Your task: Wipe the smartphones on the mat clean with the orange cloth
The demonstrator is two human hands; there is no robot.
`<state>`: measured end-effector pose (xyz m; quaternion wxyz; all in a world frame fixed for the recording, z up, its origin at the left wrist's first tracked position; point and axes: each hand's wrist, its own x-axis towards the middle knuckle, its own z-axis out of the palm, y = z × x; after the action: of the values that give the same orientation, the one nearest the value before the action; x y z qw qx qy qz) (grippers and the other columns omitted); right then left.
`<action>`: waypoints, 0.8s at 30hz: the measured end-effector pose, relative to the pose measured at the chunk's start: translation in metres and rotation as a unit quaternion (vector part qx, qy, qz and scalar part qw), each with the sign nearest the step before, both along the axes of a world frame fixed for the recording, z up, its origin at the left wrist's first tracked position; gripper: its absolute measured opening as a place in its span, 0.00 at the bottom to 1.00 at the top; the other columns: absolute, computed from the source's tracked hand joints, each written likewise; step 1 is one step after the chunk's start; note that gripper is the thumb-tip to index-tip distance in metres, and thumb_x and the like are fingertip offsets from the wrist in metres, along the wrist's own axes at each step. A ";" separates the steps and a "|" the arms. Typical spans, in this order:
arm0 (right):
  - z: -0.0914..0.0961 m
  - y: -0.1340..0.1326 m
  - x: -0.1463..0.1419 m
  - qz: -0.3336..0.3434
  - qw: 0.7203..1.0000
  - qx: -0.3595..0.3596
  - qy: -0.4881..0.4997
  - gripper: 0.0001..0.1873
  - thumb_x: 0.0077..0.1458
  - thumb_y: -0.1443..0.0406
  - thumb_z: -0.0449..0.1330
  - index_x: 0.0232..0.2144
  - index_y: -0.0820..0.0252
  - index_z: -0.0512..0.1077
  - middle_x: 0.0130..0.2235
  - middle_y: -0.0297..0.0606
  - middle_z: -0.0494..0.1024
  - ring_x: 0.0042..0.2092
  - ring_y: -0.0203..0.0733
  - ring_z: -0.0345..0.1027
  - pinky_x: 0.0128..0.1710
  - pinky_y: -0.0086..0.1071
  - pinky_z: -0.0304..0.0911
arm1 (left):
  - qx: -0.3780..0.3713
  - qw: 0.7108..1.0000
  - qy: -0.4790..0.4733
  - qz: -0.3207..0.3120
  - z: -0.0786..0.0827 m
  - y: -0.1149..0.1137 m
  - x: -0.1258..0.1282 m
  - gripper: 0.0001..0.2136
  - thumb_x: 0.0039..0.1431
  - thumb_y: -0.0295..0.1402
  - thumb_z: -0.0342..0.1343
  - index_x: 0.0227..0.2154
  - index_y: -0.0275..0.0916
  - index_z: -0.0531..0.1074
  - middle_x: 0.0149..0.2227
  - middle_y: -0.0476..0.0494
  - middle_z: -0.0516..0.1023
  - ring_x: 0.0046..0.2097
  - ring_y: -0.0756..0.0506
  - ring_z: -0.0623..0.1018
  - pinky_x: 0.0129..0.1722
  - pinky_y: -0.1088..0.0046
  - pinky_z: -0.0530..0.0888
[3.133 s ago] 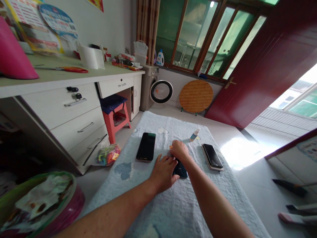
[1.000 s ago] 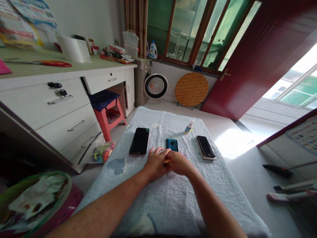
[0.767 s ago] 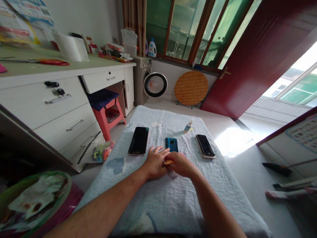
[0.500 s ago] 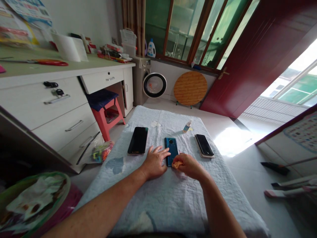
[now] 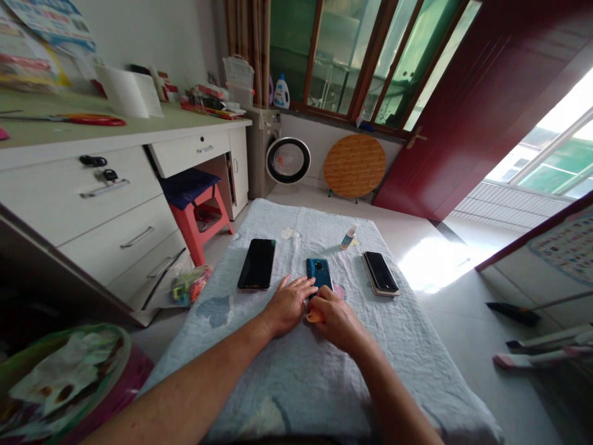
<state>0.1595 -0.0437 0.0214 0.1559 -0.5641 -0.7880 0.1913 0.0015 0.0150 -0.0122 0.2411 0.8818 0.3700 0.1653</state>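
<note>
A blue smartphone (image 5: pixel 319 272) lies back side up on the cloth-covered table, its camera block at the far end. My left hand (image 5: pixel 290 303) rests flat at its left edge, fingers stretched out with the tips on the phone. In my right hand (image 5: pixel 330 312) is a bunched orange cloth (image 5: pixel 315 316), pressed at the phone's near end; that end is hidden by the hand. To the left lies a larger black-screened phone (image 5: pixel 257 264). On the right, another dark-screened phone (image 5: pixel 382 271) sits on a pale flat item. A small spray bottle (image 5: pixel 349 237) stands behind.
A pale blue cloth (image 5: pixel 296 383) covers the table. Left of it are a white desk (image 5: pixel 139 228), a red stool (image 5: pixel 204 216) and a waste bin (image 5: pixel 125 358). Beyond stand a washing machine (image 5: pixel 262 151) with its door ajar and a round wooden tabletop (image 5: pixel 354 165).
My right hand with the orange cloth has moved left, from the phone's near right corner across its near end. My left hand stays about where it was.
</note>
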 end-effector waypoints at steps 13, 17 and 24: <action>-0.002 -0.009 0.037 -0.078 0.995 0.002 -0.063 0.06 0.52 0.71 0.55 0.32 0.58 0.71 0.37 0.34 0.68 0.37 0.35 0.62 0.35 0.26 0.52 | 0.014 1.000 -0.010 0.006 -0.004 0.002 0.003 0.25 0.52 0.24 0.47 0.53 0.44 0.70 0.62 0.46 0.65 0.63 0.44 0.63 0.65 0.53 0.51; -0.003 -0.010 0.053 -0.107 0.993 -0.005 -0.051 0.05 0.51 0.71 0.55 0.29 0.58 0.69 0.34 0.33 0.67 0.33 0.34 0.61 0.33 0.27 0.51 | 0.015 1.000 -0.015 0.005 0.002 -0.002 0.002 0.25 0.51 0.28 0.53 0.54 0.43 0.69 0.62 0.44 0.64 0.63 0.41 0.62 0.65 0.53 0.50; 0.003 -0.001 0.040 -0.098 0.992 0.051 0.063 0.16 0.46 0.75 0.53 0.38 0.57 0.66 0.37 0.34 0.69 0.38 0.37 0.63 0.39 0.27 0.56 | 0.027 0.999 -0.021 -0.003 0.002 -0.003 0.000 0.26 0.54 0.45 0.60 0.54 0.42 0.68 0.62 0.40 0.64 0.63 0.37 0.63 0.64 0.50 0.51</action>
<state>0.1993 -0.0442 0.0247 0.2519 -0.6167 -0.7261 0.1700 0.0016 0.0119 -0.0106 0.2248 0.8856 0.3578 0.1929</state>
